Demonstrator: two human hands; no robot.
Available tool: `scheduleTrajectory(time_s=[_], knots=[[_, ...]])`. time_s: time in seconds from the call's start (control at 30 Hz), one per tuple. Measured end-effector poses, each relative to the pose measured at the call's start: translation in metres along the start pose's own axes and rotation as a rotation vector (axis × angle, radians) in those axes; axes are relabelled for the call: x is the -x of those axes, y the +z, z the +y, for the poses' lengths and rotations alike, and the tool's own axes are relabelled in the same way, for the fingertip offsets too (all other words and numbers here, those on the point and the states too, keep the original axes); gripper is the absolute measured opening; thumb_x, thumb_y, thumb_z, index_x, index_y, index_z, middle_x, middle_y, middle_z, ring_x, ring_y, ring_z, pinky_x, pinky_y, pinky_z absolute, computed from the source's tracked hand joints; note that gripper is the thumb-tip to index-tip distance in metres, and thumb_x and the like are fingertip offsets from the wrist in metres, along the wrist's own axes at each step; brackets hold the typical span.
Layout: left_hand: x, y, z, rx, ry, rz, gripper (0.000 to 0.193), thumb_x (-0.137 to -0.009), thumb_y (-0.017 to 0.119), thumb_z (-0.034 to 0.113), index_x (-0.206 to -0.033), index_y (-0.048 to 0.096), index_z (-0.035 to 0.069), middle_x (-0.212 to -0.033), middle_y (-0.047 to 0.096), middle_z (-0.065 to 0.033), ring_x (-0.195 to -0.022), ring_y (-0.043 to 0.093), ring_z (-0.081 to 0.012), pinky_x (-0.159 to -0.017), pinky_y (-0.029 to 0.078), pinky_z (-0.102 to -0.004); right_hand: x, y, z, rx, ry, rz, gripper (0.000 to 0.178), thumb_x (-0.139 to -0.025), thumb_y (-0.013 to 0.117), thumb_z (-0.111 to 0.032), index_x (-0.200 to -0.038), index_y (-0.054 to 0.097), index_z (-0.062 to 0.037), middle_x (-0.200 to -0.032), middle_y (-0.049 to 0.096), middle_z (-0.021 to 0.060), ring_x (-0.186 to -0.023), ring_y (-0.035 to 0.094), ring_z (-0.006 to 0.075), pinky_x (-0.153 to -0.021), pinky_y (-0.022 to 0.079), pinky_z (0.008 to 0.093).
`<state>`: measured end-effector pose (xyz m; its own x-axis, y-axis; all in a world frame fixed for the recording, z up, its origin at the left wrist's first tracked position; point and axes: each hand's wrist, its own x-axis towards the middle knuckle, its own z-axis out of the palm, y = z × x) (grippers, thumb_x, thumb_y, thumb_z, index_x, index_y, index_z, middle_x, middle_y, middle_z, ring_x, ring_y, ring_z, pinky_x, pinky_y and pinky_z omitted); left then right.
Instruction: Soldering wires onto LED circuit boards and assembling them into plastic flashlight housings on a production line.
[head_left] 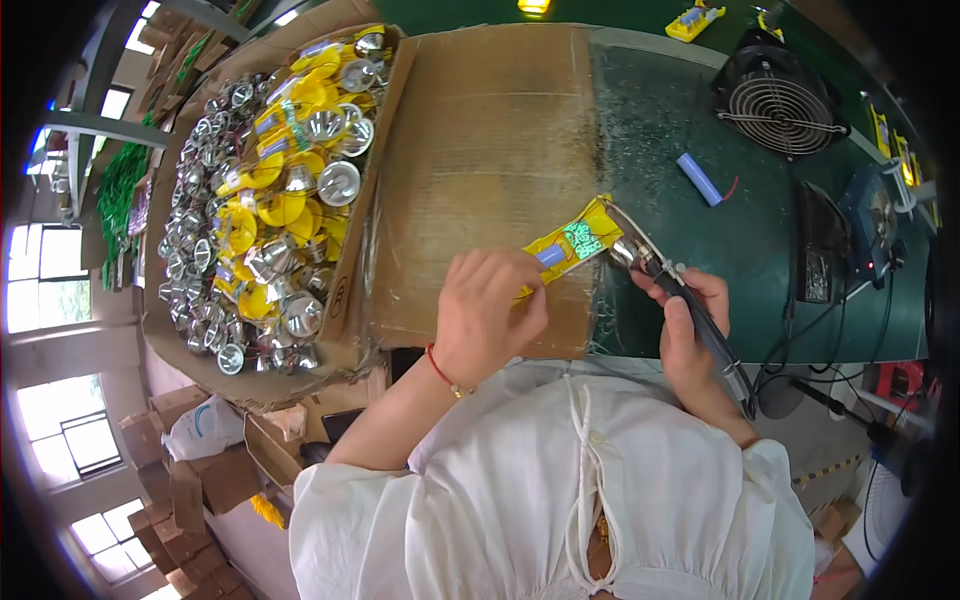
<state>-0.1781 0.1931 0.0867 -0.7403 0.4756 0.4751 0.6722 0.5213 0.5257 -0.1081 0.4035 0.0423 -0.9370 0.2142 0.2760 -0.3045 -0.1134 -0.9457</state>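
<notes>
My left hand (pixel 490 305) pinches the near end of a yellow plastic lamp housing (pixel 604 222) and holds it slanted over the cardboard's right edge. A green circuit board (pixel 580 238) and a blue-violet battery cell (pixel 551 256) lie inside the housing. In my right hand (pixel 690 330) is a soldering iron (pixel 708 330) with a dark handle and a thin curved metal tube along its front. Its front end reaches the housing's far end, beside a shiny silver part (pixel 625 250). Whether the tip touches the board cannot be made out.
At left, a cardboard box (pixel 385 130) holds many yellow housings and silver reflectors. A flat cardboard sheet (pixel 480 110) covers the middle of the green table (pixel 660 310). On the right lie a loose battery cell (pixel 700 180), a fan (pixel 780 110), a blue device (pixel 865 220) and cables.
</notes>
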Motion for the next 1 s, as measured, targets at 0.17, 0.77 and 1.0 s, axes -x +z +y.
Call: scheduleTrajectory(time_s=[0.17, 0.77, 1.0], knots=[[-0.012, 0.021, 0.004, 0.269, -0.356, 0.029, 0.011, -0.067, 0.062, 0.001, -0.078, 0.061, 0.004, -0.075, 0.06, -0.0086, -0.066, 0.056, -0.0223, -0.059, 0.043, -0.029, -0.003, -0.004, -0.016, -0.09, -0.011, 0.04, 0.022, -0.086, 0.05, -0.012, -0.101, 0.039, 0.0008, -0.091, 0.053, 0.0143, -0.088, 0.057, 0.0227, -0.076, 0.05, 0.0356], [-0.008, 0.012, -0.043, -0.243, 0.398, -0.263, 0.016, -0.069, 0.056, 0.017, -0.08, 0.05, 0.007, -0.099, 0.052, -0.0114, -0.091, 0.053, -0.0247, -0.074, 0.042, -0.0353, -0.001, -0.019, -0.028, 0.063, 0.05, 0.102, 0.024, -0.085, 0.051, -0.016, -0.097, 0.039, 0.0018, -0.075, 0.055, 0.013, -0.071, 0.059, 0.0224, -0.057, 0.051, 0.0295], [-0.003, 0.009, -0.023, 0.02, -0.022, -0.034, 0.014, -0.065, 0.066, 0.004, -0.076, 0.058, 0.005, -0.083, 0.059, -0.0077, -0.082, 0.057, -0.0234, -0.073, 0.041, -0.034, 0.0, -0.016, -0.025, 0.034, 0.034, 0.009, 0.018, -0.083, 0.054, -0.008, -0.092, 0.041, 0.0022, -0.079, 0.056, 0.0143, -0.07, 0.06, 0.0183, -0.063, 0.051, 0.0282]])
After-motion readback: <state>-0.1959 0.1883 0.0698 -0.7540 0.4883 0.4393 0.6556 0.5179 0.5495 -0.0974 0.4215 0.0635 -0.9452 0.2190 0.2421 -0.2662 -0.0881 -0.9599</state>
